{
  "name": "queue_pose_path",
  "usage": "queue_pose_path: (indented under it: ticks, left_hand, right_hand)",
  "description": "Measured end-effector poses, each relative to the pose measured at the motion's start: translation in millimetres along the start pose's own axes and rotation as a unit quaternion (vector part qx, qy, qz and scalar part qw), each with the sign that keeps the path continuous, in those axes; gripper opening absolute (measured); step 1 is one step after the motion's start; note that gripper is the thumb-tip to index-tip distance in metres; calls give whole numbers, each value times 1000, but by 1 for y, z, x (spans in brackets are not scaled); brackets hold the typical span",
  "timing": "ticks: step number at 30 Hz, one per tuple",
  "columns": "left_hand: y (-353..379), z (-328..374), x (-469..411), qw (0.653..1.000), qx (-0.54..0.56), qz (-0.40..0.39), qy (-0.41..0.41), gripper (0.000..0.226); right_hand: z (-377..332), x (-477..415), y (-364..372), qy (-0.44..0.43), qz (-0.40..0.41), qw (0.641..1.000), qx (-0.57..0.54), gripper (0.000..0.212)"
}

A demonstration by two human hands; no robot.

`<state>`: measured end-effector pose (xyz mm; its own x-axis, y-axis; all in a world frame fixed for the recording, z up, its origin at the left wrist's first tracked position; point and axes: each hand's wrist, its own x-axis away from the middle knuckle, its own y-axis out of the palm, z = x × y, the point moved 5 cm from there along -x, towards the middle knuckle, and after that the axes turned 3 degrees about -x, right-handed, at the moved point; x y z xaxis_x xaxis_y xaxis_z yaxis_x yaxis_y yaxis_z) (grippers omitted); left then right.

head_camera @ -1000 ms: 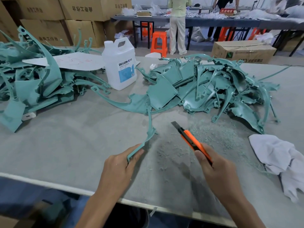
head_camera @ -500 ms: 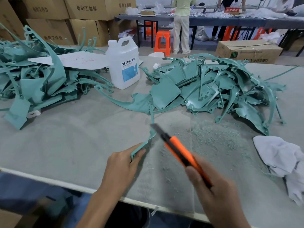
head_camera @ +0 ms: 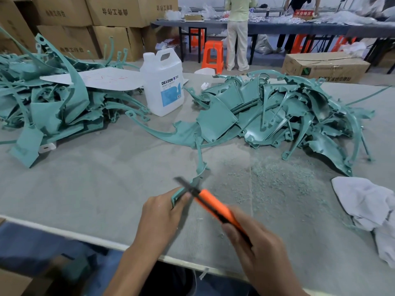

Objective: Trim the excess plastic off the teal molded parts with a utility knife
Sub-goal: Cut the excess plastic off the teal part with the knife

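Observation:
My left hand (head_camera: 160, 218) grips the near end of a long curved teal molded part (head_camera: 183, 135) that stretches away across the table toward the middle. My right hand (head_camera: 254, 251) holds an orange utility knife (head_camera: 213, 205); its dark blade crosses the part's edge just beyond my left thumb. One heap of teal parts (head_camera: 277, 116) lies at the right and another teal heap (head_camera: 49, 103) lies at the left. Fine teal shavings (head_camera: 277, 178) are scattered on the grey table (head_camera: 96, 178).
A white DEXCON jug (head_camera: 163, 84) stands at the back centre beside a white sheet (head_camera: 102, 79). A white cloth (head_camera: 372, 212) lies at the right edge. Cardboard boxes, orange stools and people at another table are behind.
My right hand has brought the knife left and nearer, from apart at the right to the blade lying across the part by my left thumb. My left hand keeps its grip.

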<state>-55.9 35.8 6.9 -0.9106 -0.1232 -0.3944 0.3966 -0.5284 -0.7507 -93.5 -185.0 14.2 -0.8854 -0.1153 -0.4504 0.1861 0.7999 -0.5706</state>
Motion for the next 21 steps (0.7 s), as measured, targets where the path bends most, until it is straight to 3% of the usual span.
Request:
queue_pose_path:
  ticks: [3, 7, 9, 11, 13, 15, 19, 21]
  left_hand:
    - [3, -4, 2, 998, 51, -30, -35, 21]
    - [4, -3, 7, 994, 28, -105, 4, 35]
    - [16, -4, 16, 974, -48, -215, 61, 68]
    - [28, -7, 32, 924, -100, -360, 79, 115]
    - [32, -9, 40, 894, -107, -431, 67, 136]
    - [34, -5, 37, 903, -93, -419, 27, 132]
    - [47, 14, 17, 953, -127, -276, -8, 76]
    - [55, 13, 6, 958, -138, -250, 2, 62]
  right_hand:
    - [35, -12, -7, 106, 11, 994, 22, 43]
    - [61, -8, -23, 149, 48, 988, 6, 43]
    - [68, -3, -28, 160, 67, 985, -3, 40]
    - [77, 0, -32, 169, 72, 983, 1, 40]
    - [79, 1, -35, 181, 66, 981, 1, 38]
    - [83, 3, -38, 184, 71, 980, 18, 33]
    - [83, 5, -40, 190, 70, 977, 65, 11]
    - [82, 4, -40, 177, 50, 979, 86, 31]
